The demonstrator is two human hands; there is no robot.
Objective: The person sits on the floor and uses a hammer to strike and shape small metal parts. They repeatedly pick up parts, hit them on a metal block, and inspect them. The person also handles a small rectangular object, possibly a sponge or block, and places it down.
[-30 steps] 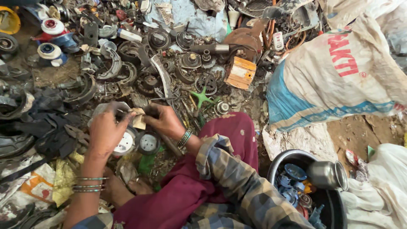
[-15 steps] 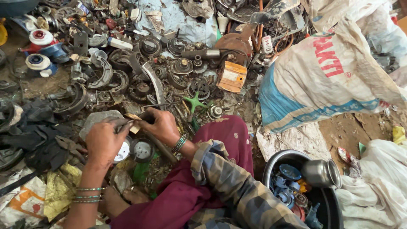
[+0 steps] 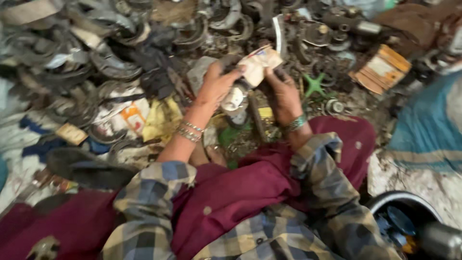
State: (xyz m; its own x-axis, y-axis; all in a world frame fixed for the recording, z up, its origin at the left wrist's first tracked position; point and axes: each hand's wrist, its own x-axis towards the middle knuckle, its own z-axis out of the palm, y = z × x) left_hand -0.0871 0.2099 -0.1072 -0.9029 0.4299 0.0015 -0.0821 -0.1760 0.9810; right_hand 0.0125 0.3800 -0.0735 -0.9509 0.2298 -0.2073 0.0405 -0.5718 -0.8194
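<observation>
Scrap heap point(image 3: 144, 58): dark metal rings and parts, far and left.
Left hand point(image 3: 216, 86): fingers closed around a small whitish part point(image 3: 235, 98), centre.
Right hand point(image 3: 284, 94): fingers pinch a crumpled paper wrapper point(image 3: 260, 62).
Handling: wrapper looks light and tearable; the part seems stiff, best gripped by its body.

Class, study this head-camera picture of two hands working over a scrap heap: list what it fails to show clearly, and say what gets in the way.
- Pale crumpled piece between left hand and right hand: motion blur hides its material; fingers cover its lower part.
- Whitish part below it: blurred, half hidden by the left hand.
- Dark bowl: cut off by the bottom-right edge; contents unclear.
- Scrap pile: single pieces smeared by blur.
</observation>
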